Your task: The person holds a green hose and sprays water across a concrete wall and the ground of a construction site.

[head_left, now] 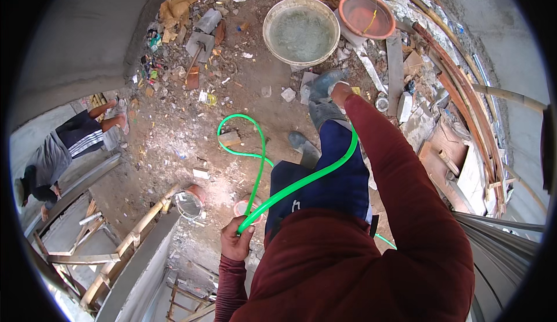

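My left hand (235, 238) is closed around a bright green hose (304, 180) beside my waist. From there the hose runs across my dark blue trousers (343, 165) and passes out of sight behind my right forearm. Another length of it loops over the dirt ground. My right hand (340, 92) is down at the raised rubber boot (325, 86); its fingers are mostly hidden, and something whitish shows at them. Just beyond that boot stands a large round tub (301, 30) of cloudy water. My other boot (304, 145) is on the ground.
An orange basin (367, 16) sits beside the tub. Planks (395, 74), bamboo poles and rubble line the right. A hoe (194, 63) lies ahead left. Buckets (190, 202) stand near a low wall (135, 265). A bent-over person (65, 141) is at far left.
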